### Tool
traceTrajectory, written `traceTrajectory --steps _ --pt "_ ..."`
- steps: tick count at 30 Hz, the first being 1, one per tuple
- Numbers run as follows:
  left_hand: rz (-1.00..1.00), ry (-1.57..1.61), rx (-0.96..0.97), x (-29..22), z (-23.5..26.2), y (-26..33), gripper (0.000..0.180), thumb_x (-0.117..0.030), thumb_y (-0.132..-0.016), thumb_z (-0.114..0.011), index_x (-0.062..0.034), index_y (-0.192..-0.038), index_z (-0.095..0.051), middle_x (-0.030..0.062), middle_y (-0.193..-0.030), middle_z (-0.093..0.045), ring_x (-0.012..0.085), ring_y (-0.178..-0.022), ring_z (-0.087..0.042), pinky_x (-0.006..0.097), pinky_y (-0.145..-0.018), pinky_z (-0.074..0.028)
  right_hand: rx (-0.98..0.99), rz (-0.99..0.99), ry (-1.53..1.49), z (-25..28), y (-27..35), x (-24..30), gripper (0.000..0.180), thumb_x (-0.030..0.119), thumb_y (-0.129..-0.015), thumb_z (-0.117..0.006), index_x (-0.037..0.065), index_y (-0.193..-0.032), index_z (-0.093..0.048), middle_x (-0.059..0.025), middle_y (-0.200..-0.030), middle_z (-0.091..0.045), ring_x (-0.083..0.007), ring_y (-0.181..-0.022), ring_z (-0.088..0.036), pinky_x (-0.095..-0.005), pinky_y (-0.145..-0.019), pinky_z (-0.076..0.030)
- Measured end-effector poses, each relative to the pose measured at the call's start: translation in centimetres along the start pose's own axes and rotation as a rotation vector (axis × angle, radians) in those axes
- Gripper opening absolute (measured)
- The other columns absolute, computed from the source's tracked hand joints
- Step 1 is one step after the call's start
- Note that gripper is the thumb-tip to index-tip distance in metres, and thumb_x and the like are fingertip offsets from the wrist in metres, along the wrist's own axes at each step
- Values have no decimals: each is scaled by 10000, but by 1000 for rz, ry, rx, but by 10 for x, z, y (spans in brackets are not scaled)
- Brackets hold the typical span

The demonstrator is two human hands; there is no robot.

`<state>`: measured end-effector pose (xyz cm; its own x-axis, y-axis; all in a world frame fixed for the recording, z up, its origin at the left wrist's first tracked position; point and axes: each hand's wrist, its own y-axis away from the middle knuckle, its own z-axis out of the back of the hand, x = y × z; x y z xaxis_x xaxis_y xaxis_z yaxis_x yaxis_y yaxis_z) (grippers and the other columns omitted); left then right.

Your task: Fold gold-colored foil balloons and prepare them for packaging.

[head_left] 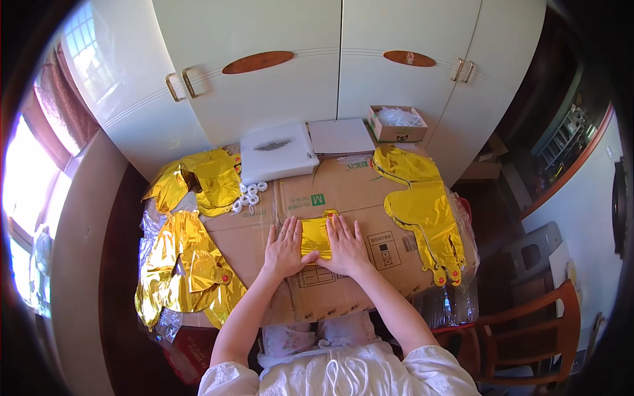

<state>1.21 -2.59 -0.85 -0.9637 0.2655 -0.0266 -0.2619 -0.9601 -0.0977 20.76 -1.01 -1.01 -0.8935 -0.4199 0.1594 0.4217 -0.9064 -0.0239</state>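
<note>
A folded gold foil balloon [314, 237] lies on the cardboard in front of me, pressed into a small rectangle with a tab at its far edge. My left hand [285, 247] rests flat along its left side, fingers stretched out and pointing away from me. On its right side my right hand [345, 246] lies flat too, fingers extended, with the fingertips near the tab. The two thumbs come close together at the near edge. Both palms are turned down, so the balloon's sides are partly hidden.
Unfolded gold foil balloons [429, 211] lie at the right, and more gold foil balloons [188, 264] are heaped at the left. White ribbon rolls [249, 197], a stack of clear bags [277, 153] and a small box [398, 125] stand farther back. A wooden chair [528, 336] is at the near right.
</note>
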Motion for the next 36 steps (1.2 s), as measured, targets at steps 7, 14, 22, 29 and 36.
traceTrajectory --steps 7,14,22,29,36 --pt "-27 32 131 34 1 -1 683 -560 -962 -344 -173 -1522 -282 -26 -1586 -261 248 -1472 -205 537 -1180 -116 107 44 78 7 -1 -8 1138 806 -798 -418 -14 -1523 -108 -138 -1613 -106 -235 -1496 -88 -530 -1189 -30" --pt "-100 3 225 56 29 -4 652 -511 -984 -359 -155 -1523 -271 4 -1580 -271 275 -1482 -157 528 -1188 -85 115 40 86 7 -1 -7 1098 785 -829 -392 -16 -1523 -106 -135 -1614 -103 -247 -1496 -81 -523 -1190 -25" --pt "-196 57 -90 7 22 -11 670 -450 -986 -394 -5 -1480 -306 147 -1552 -302 272 -1463 -225 459 -1189 -136 144 18 62 13 -1 -4 1141 787 -785 -472 -10 -1524 -122 -138 -1610 -125 -248 -1498 -77 -519 -1192 -31" --pt "-67 40 -76 -1 -10 -10 857 -658 -892 -411 -34 -1475 -339 194 -1530 -321 308 -1443 -269 558 -1153 -172 137 4 52 15 1 -2 1155 769 -760 -529 -11 -1519 -142 -144 -1605 -150 -251 -1496 -97 -526 -1190 -46" --pt "-107 -23 -12 32 4 -18 863 -671 -898 -372 -47 -1491 -309 170 -1541 -314 273 -1451 -260 600 -1154 -118 174 1 42 22 1 1 1202 790 -738 -535 -19 -1520 -112 -151 -1608 -118 -262 -1497 -74 -535 -1187 -34"
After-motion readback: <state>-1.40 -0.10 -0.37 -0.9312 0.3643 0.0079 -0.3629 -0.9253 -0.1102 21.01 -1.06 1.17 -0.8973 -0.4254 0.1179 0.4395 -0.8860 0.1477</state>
